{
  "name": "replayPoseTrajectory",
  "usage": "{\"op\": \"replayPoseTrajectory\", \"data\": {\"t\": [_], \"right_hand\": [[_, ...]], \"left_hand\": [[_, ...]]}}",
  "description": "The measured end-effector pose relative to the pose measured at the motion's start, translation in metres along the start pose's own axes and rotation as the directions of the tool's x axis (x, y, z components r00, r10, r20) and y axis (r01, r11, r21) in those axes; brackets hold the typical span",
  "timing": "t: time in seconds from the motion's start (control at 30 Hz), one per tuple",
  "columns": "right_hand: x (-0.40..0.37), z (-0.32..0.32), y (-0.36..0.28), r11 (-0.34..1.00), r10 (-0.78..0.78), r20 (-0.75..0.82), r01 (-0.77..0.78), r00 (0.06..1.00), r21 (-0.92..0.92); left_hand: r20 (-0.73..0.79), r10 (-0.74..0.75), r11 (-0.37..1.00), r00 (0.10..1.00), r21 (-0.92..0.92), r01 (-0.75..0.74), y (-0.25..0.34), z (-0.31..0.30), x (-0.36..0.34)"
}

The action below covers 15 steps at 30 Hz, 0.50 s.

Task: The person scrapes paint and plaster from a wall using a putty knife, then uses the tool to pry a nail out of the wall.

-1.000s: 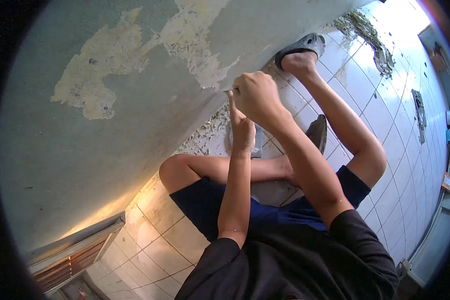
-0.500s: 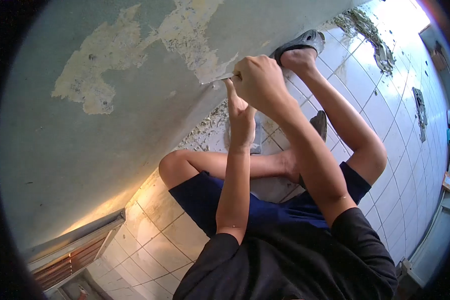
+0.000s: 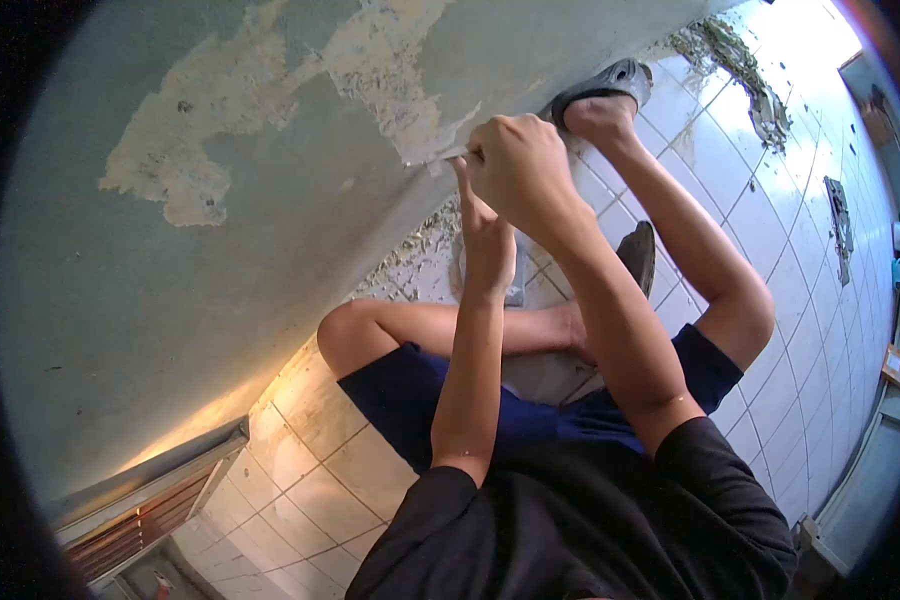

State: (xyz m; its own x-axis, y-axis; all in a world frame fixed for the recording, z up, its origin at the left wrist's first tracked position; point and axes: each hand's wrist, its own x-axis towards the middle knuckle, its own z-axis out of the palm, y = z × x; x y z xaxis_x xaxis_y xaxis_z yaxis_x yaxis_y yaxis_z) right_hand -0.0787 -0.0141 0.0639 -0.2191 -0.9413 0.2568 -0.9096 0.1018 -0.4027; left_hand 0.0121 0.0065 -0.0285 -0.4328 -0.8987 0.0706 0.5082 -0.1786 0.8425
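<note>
My right hand [image 3: 520, 170] is closed in a fist around a scraper [image 3: 444, 157]. Its handle is hidden in the grip, and only a thin, pale blade sticks out to the left. The blade's tip meets the grey-green painted wall [image 3: 270, 290] at the lower end of a peeled, cream-coloured patch [image 3: 385, 85]. Just below, my left hand [image 3: 488, 245] is raised, one digit stretched up against the scraper beside my right fist. Its other fingers are mostly hidden behind the right hand.
Paint flakes [image 3: 425, 240] lie along the foot of the wall. More scraped debris [image 3: 740, 75] is heaped on the white tiled floor [image 3: 770, 270]. A flat grey object [image 3: 515, 285] lies partly behind my left wrist. My bent legs and a grey clog [image 3: 610, 85] are close to the wall.
The scraper's blade has tilted slightly and looks paler, its tip still at the wall. My left hand and forearm have shifted a little to the right.
</note>
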Motion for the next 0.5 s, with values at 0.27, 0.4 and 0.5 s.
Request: {"op": "replayPoseTrajectory", "data": {"t": [0.27,0.4,0.5], "right_hand": [[-0.001,0.011,-0.001,0.999,-0.02,-0.008,0.02,1.0,-0.028],[-0.005,-0.001,0.001,0.998,-0.048,-0.049,0.047,0.998,-0.029],[-0.01,0.003,-0.003,0.997,0.045,-0.075,-0.041,0.996,0.058]], "left_hand": [[0.032,-0.023,0.99,0.999,-0.142,0.027,-0.002,-0.005,-0.003],[0.031,0.0,0.995,1.0,-0.098,0.003,0.005,0.005,-0.001],[0.025,-0.011,1.0,1.0,0.025,0.01,0.011,0.005,-0.008]]}}
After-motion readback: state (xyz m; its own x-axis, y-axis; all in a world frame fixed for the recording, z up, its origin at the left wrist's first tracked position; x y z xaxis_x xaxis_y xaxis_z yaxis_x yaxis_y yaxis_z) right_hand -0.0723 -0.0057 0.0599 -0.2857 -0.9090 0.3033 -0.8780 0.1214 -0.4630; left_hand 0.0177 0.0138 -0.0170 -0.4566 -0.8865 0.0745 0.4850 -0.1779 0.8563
